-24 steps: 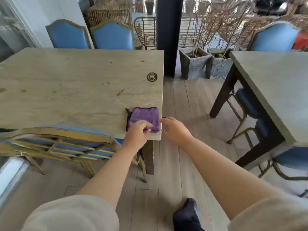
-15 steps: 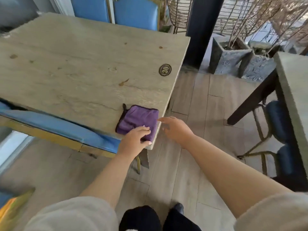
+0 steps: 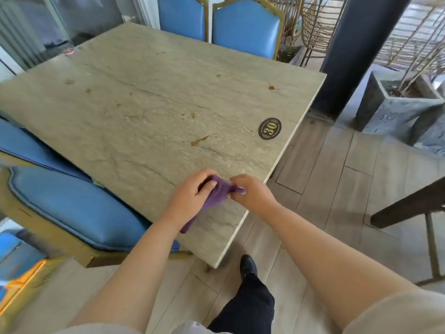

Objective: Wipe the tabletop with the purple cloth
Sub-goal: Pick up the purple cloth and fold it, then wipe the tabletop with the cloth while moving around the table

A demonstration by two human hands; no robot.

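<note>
Both hands on the purple cloth [image 3: 216, 195] at lower centre: left hand [image 3: 190, 196] clamps it, right hand [image 3: 252, 191] pinches its end, above the stained desk [image 3: 149, 97].

Before us we list one tabletop [image 3: 149, 97], pale stone-look slab with grey veining. On it we count: a black oval plaque [image 3: 270, 128] marked 30 near its right edge; a brown smear [image 3: 199, 140] beside the plaque; smaller brown spots [image 3: 271, 87] scattered farther back; a red sticker [image 3: 69, 51] at the far left corner.
</note>
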